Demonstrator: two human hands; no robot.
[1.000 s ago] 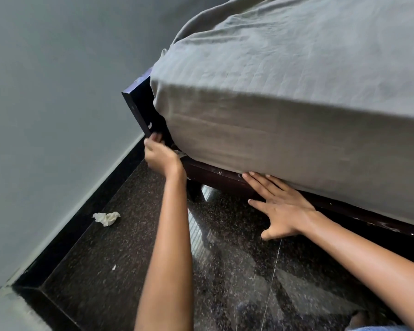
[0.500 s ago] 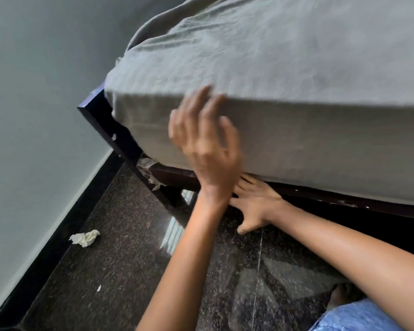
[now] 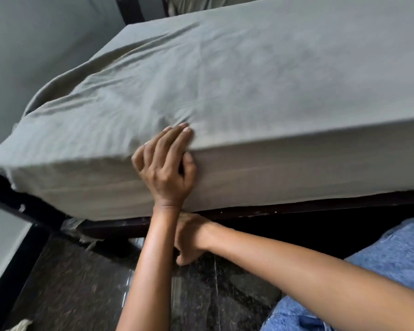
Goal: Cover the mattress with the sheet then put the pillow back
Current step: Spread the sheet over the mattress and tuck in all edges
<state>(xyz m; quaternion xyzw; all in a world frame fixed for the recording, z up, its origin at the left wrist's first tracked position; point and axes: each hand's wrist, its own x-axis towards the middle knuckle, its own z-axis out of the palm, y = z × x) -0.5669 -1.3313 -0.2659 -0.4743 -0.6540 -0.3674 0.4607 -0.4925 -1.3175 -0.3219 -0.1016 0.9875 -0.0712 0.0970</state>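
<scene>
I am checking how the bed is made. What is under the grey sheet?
The sheet hides the mattress fully; only its box shape shows. Below the sheet's lower edge the dark bed frame is visible. The left hand rests on the sheet's edge.

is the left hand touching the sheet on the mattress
Touching. The head view shows the left hand with its fingers lying on top of the sheet at the mattress edge, thumb against the side.

Wall [image 3: 22, 48] hems the mattress [image 3: 273, 80] on its left; floor [image 3: 77, 295] before the frame [image 3: 249, 214] lies open.
</scene>
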